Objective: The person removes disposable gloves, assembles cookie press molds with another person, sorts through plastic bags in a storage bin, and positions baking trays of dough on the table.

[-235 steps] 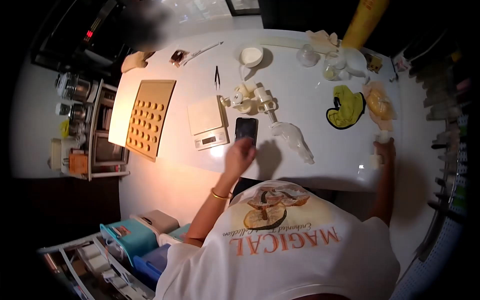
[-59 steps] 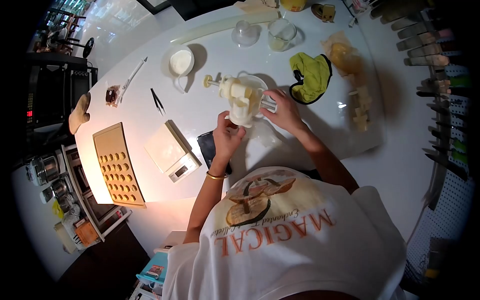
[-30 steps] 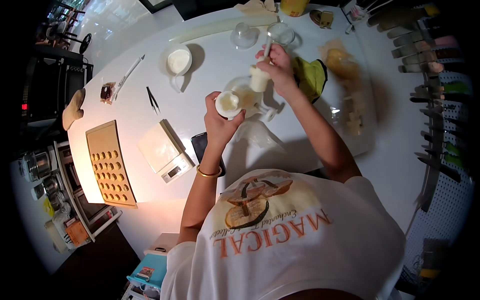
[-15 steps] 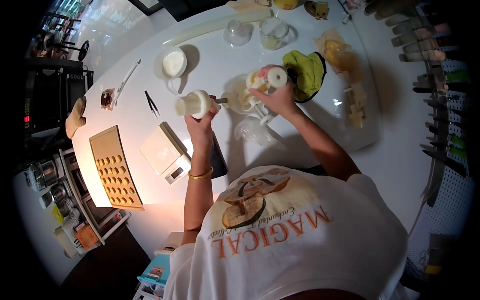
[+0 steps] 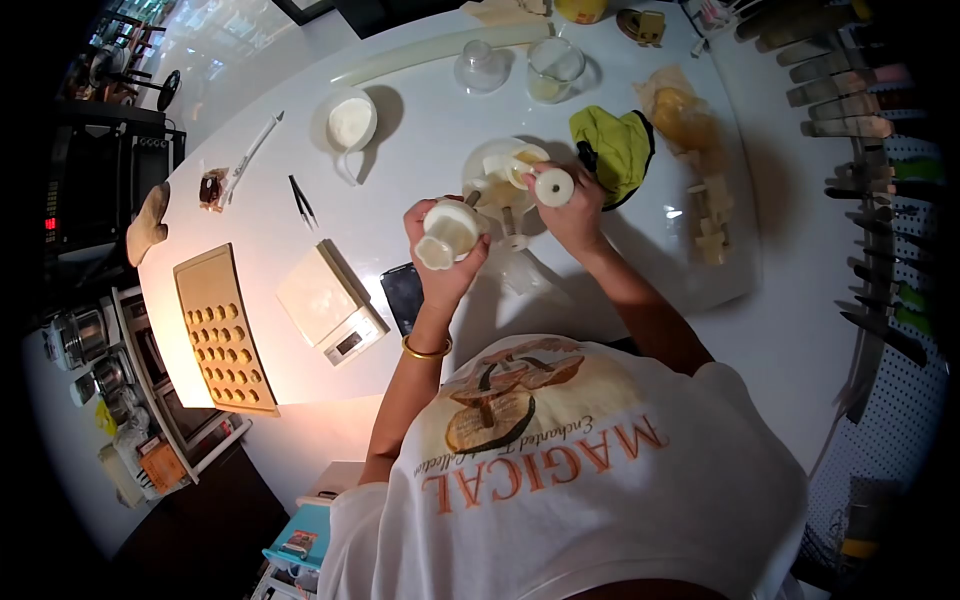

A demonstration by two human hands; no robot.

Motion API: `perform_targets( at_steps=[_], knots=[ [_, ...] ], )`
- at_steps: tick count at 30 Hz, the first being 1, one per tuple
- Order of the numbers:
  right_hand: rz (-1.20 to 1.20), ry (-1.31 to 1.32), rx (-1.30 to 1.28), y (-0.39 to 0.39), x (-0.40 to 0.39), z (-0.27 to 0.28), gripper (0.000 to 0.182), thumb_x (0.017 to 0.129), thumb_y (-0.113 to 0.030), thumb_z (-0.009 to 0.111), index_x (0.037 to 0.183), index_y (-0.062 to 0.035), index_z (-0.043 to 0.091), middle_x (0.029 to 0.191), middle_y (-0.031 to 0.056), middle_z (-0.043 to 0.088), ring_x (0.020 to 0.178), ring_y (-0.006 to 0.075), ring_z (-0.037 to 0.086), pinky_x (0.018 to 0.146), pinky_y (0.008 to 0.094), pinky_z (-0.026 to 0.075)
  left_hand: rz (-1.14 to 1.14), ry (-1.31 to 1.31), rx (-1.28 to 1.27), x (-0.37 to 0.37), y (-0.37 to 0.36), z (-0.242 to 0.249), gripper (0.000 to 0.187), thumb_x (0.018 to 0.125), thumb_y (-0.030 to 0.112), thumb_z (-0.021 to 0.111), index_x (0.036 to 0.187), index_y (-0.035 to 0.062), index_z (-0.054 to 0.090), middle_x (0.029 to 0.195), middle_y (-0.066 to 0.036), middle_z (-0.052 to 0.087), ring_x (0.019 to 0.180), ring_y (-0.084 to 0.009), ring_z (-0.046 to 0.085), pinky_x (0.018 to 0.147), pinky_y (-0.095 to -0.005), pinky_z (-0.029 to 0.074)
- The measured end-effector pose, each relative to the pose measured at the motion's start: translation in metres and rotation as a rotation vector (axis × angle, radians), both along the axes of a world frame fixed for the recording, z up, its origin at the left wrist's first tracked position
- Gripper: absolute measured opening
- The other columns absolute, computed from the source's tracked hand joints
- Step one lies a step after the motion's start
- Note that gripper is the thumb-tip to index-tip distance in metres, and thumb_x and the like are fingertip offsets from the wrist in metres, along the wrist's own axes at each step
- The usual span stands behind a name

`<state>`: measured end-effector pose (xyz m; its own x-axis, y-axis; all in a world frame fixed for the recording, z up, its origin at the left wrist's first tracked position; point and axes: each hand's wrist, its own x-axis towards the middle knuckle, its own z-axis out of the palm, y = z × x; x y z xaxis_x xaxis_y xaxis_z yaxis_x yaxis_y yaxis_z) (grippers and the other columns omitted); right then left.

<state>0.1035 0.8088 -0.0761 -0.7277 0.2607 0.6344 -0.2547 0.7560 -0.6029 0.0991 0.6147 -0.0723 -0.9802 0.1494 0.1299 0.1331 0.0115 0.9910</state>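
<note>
My left hand (image 5: 440, 262) is wrapped round a white mooncake mould (image 5: 448, 234), its scalloped opening tilted up toward me. Something thin and dark with a bit of red shows behind it; its kind cannot be made out. My right hand (image 5: 580, 222) grips a white round-ended plunger (image 5: 554, 188) with a small hole in its face. By its fingertips is a small white cup-like piece (image 5: 520, 167) with yellow in it. Both hands are over a pale shallow dish (image 5: 481, 160). A white piece with a shaft (image 5: 513, 240) and a clear plastic bag (image 5: 528, 275) are below.
At left are a digital scale (image 5: 322, 295), tweezers (image 5: 302, 202) and a tan mat (image 5: 200, 280) bearing small round dough pieces. A handled cup of white powder (image 5: 352, 122), clear jars (image 5: 553, 68) and a lime-green cloth cover (image 5: 612, 150) stand farther back. Knives (image 5: 885, 330) hang at right.
My left hand has moved right and turned the mould so its opening faces up toward me. My right hand has dropped slightly nearer to me, still gripping the plunger.
</note>
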Motion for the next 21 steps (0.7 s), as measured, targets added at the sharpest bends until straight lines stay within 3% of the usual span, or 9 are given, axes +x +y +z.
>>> perform_targets(
  at_steps=[4,9,11,12,15,18,20,21],
  knots=[
    [0.057,-0.143,0.139,0.008,-0.01,-0.014,0.014,0.073,-0.012,0.067,0.085,-0.0047,0.066,0.078,0.0115,0.064,0.068,0.0312,0.062,0.057,0.0393,0.051,0.028,0.053,0.002,-0.008,0.001,-0.001,0.069,0.064,0.006,0.078,0.116,0.0055,0.033,0.106,-0.011,0.058,0.098,-0.0202,0.058,0.086,-0.0316,0.048],
    [0.04,-0.179,0.038,0.004,-0.029,0.005,0.017,0.074,-0.018,0.067,0.082,-0.0035,0.065,0.078,0.0155,0.065,0.067,0.0353,0.063,0.057,0.0428,0.051,0.064,0.053,-0.073,-0.012,0.003,-0.002,0.068,0.065,0.008,0.078,0.116,0.0053,0.034,0.104,-0.011,0.058,0.094,-0.0203,0.059,0.082,-0.0312,0.049],
    [-0.007,-0.562,0.095,0.007,-0.039,0.018,0.026,0.077,-0.023,0.069,0.073,0.001,0.063,0.067,0.0169,0.063,0.057,0.0341,0.061,0.053,0.0419,0.05,0.079,-0.045,-0.049,-0.015,0.005,-0.003,0.066,0.065,0.012,0.079,0.116,0.0054,0.037,0.101,-0.011,0.059,0.088,-0.0205,0.06,0.077,-0.0307,0.05],
    [-0.002,-0.592,0.07,0.005,-0.045,0.025,0.03,0.077,-0.026,0.068,0.07,0.0022,0.061,0.068,0.0184,0.063,0.06,0.0354,0.062,0.054,0.0435,0.049,0.077,-0.048,-0.048,-0.017,0.007,-0.001,0.066,0.065,0.012,0.079,0.116,0.0054,0.037,0.101,-0.011,0.059,0.088,-0.0205,0.06,0.077,-0.0307,0.05],
    [-0.055,-0.652,0.197,0.003,-0.065,0.01,0.028,0.077,-0.025,0.068,0.072,0.0018,0.061,0.067,0.0186,0.063,0.062,0.0364,0.062,0.057,0.044,0.049,0.113,-0.077,-0.131,-0.031,0.009,0.004,0.062,0.066,0.014,0.08,0.113,0.0051,0.041,0.095,-0.011,0.06,0.084,-0.0189,0.061,0.074,-0.03,0.051],
    [0.035,-0.679,0.143,-0.001,-0.074,0.015,0.025,0.077,-0.025,0.065,0.079,-0.0004,0.062,0.07,0.0179,0.063,0.068,0.0365,0.062,0.062,0.0446,0.05,0.096,-0.087,-0.186,-0.038,0.009,0.003,0.056,0.067,0.015,0.079,0.11,0.0043,0.043,0.092,-0.01,0.061,0.082,-0.0169,0.061,0.071,-0.0296,0.051],
    [0.088,-0.691,0.107,0.0,-0.074,0.018,0.025,0.077,-0.026,0.063,0.083,-0.0018,0.063,0.074,0.0177,0.064,0.071,0.0353,0.063,0.065,0.0444,0.05,0.224,-0.221,0.065,-0.035,0.009,0.009,0.04,0.078,0.014,0.071,0.11,0.0038,0.05,0.095,-0.005,0.06,0.089,-0.0143,0.059,0.078,-0.0306,0.047],
    [0.157,-0.572,0.113,-0.001,-0.068,0.018,0.025,0.078,-0.026,0.066,0.081,-0.002,0.062,0.07,0.0164,0.063,0.067,0.0345,0.063,0.061,0.0428,0.05,0.22,-0.22,0.064,-0.037,0.004,0.003,0.04,0.078,0.014,0.071,0.11,0.0038,0.05,0.095,-0.005,0.06,0.089,-0.0143,0.059,0.078,-0.0306,0.047]
  ],
)
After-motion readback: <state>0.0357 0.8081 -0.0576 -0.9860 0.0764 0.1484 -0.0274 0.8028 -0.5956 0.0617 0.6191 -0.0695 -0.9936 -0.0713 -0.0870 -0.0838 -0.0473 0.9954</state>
